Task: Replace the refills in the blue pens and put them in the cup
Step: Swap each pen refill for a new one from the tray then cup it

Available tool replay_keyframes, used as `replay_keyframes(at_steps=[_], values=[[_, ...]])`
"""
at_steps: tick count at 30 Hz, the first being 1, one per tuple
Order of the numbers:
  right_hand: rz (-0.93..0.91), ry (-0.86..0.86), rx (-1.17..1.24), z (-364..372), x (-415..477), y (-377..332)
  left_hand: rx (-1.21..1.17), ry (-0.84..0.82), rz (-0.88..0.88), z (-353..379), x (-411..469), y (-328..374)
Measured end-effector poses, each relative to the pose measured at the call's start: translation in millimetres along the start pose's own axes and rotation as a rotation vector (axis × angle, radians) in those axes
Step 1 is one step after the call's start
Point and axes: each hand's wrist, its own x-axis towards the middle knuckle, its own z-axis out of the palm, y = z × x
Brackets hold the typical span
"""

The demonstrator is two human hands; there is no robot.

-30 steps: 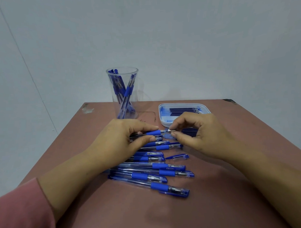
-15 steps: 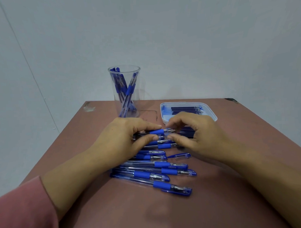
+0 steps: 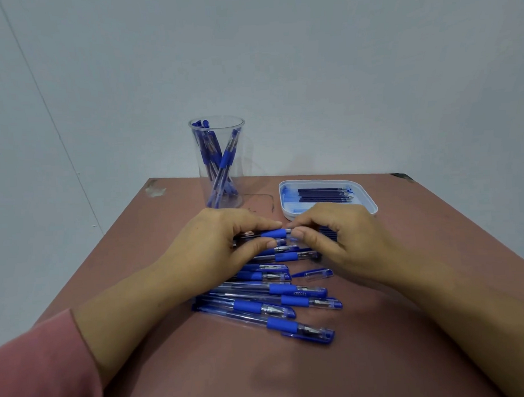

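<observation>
**ITEM: Blue pen, mid-refill, held in both hands**

- **Location:** pen [image 3: 274, 233] at tabletop [image 3: 320, 374] centre. From it, the cup [image 3: 239, 169] stands at 11 o'clock, the refill tray [image 3: 364, 199] at 1 o'clock, the waiting pens [image 3: 276, 306] at 6 o'clock and a loose cap [image 3: 317, 274] at 5 o'clock.
- **Hold:** left hand [image 3: 215, 244] curls thumb and fingers round the barrel at the rubber grip. Right hand [image 3: 345, 240] pinches the tip end.
- **Handling (judged):** light and stiff. The clear barrel is probably slippery, so hold it by the rubber grip. The tip piece is small and easily dropped, and the refill is thin and may bend.
</observation>
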Motion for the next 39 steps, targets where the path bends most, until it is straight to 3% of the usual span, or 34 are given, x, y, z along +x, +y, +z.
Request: replay_keyframes(at_steps=[39], values=[[-0.099, 0.051, -0.058, -3.6, 1.2, -4.6, -0.030, 0.027, 0.017, 1.0, -0.3, 4.0]])
